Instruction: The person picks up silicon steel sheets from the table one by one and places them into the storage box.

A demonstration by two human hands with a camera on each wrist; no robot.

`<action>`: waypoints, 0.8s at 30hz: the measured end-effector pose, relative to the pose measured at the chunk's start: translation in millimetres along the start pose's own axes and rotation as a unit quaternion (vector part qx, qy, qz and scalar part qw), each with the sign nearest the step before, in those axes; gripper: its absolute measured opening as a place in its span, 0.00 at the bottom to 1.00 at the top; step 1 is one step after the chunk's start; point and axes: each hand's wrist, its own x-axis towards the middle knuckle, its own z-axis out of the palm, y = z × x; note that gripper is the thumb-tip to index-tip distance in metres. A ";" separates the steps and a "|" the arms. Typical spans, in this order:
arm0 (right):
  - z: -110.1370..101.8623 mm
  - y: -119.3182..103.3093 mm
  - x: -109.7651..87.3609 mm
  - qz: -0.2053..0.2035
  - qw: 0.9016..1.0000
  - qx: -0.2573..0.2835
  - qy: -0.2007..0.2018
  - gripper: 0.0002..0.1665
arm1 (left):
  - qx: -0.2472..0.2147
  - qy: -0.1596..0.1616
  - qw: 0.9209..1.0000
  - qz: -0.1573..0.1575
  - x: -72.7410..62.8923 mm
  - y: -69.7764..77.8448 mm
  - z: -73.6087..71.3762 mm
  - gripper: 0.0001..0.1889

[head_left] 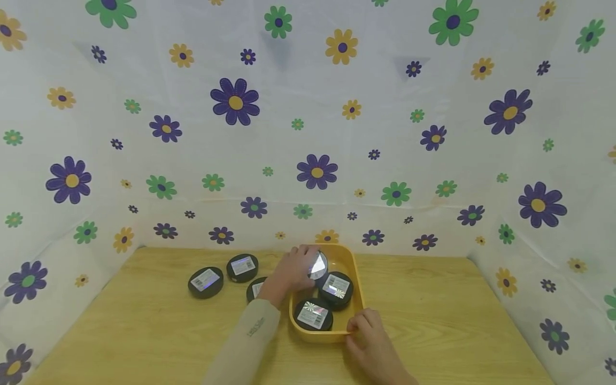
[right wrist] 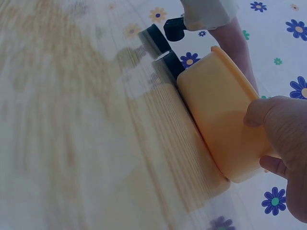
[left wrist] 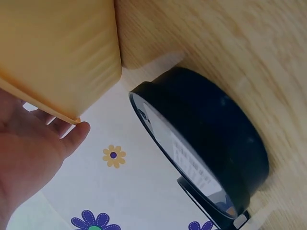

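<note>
A yellow plastic bin (head_left: 358,289) holds several round black containers, each with a white label on top. My left hand (head_left: 294,268) reaches over its left rim and grips a round black container (head_left: 318,266) near the back, fingers and thumb at its edge. Just in front sit a second container (head_left: 336,289) and, at the front left, a third one (head_left: 314,314). In the left wrist view, the left hand (left wrist: 33,148) is partly hidden behind the bin wall (left wrist: 62,52). My right hand (head_left: 372,342) pinches the bin's front right corner, thumb outside in the right wrist view.
Left of the bin, more round black containers lie on the wooden table (head_left: 433,321): one at far left (head_left: 206,282), another behind it (head_left: 243,268), and one partly hidden by the left arm (head_left: 256,289). A flowered white cloth (head_left: 385,117) borders the table's back and sides.
</note>
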 end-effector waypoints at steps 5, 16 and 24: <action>0.6 -0.6 0.3 -0.013 1.000 0.003 0.008 0.24 | 0.006 0.002 1.000 0.000 2.6 -1.9 5.9 0.45; -0.8 -1.4 0.8 -0.002 1.000 0.002 -0.003 0.24 | -0.008 -0.001 1.000 -0.014 2.4 0.5 9.0 0.44; -1.2 -1.1 1.0 -0.001 1.000 -0.003 -0.003 0.26 | 0.012 0.011 1.000 -0.008 2.9 -0.8 14.6 0.45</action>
